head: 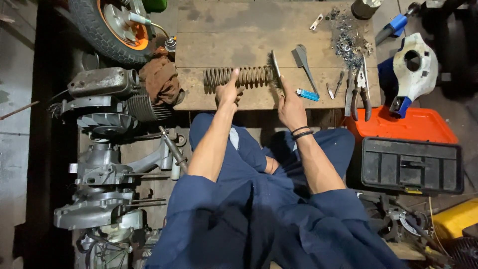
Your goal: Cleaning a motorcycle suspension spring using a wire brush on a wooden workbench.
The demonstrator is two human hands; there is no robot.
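Note:
A rusty coil spring (249,76) lies crosswise on a low wooden workbench (224,42). My left hand (228,91) rests on the spring's left half, thumb pointing up over the coils. My right hand (289,102) grips a flat metal tool (275,65) whose blade stands against the spring's right end. I sit in blue overalls with my knees under the bench's near edge.
On the bench lie a grey wedge-shaped tool (301,59), a blue lighter (307,94), pliers (360,92) and a heap of small metal parts (348,42). An engine (107,149) and a wheel (112,27) are at left. An orange and black toolbox (411,154) sits at right.

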